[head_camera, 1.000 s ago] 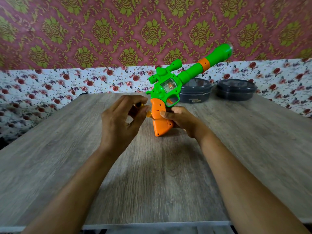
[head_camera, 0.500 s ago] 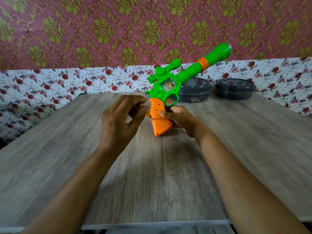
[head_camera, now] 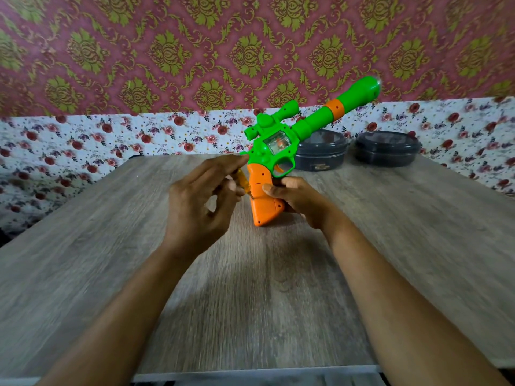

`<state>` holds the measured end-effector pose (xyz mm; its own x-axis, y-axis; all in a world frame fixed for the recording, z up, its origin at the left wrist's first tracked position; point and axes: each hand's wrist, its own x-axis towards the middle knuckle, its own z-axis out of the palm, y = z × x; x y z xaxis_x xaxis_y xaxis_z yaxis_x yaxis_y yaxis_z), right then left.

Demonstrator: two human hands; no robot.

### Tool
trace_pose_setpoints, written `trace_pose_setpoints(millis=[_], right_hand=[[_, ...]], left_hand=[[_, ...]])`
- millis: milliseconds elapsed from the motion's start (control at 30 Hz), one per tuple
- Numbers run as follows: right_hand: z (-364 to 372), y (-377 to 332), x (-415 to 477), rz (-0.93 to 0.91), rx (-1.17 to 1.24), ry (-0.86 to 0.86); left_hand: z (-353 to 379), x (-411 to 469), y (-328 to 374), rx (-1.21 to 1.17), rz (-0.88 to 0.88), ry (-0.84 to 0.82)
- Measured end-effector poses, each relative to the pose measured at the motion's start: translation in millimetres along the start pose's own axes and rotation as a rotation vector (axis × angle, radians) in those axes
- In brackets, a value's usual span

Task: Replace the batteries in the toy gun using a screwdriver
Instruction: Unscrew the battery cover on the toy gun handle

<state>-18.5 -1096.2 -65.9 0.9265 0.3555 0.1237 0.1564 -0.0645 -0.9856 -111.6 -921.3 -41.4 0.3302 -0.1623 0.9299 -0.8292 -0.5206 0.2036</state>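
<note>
**Screwdriver at the grip of the toy gun**

The toy gun [head_camera: 281, 151] stands on the heel of its orange grip [head_camera: 263, 196] on the desk [head_camera: 111, 260], its green barrel slanting up and to the right. The right hand [head_camera: 295, 199] is closed around the back of the grip, thumb lying across its side, and steadies it. The left hand [head_camera: 200, 201] pinches a small amber-handled screwdriver [head_camera: 243, 181] between curled fingertips, its tip at the left edge of the grip; the screw itself cannot be made out.

This looks like the turning of the battery-cover screw. To do it well, the tool should sit straight in the screw head with steady pressure along the shaft, while the right hand keeps the grip from twisting or tipping. A small screw could drop and roll on the desk.

Two dark round lidded containers [head_camera: 320, 150] [head_camera: 387, 147] sit at the far edge, behind the barrel and well clear of both hands. Nothing blocks the work.
</note>
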Motion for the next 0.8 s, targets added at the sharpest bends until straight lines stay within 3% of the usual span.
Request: trace_pose_setpoints(millis=[333,633,800], right_hand=[[0.3,-2.0,-1.8,-0.007,-0.008,0.006],[1.6,-2.2,-2.4,0.001,-0.032,0.01],[1.0,-3.6,-3.1,0.01,-0.036,0.024]], left_hand=[[1.1,0.1,-0.8,0.072,0.011,0.007],[3.7,-0.3,1.0,-0.091,-0.141,0.066],[0.9,1.2,-0.6,0.025,-0.042,0.034]])
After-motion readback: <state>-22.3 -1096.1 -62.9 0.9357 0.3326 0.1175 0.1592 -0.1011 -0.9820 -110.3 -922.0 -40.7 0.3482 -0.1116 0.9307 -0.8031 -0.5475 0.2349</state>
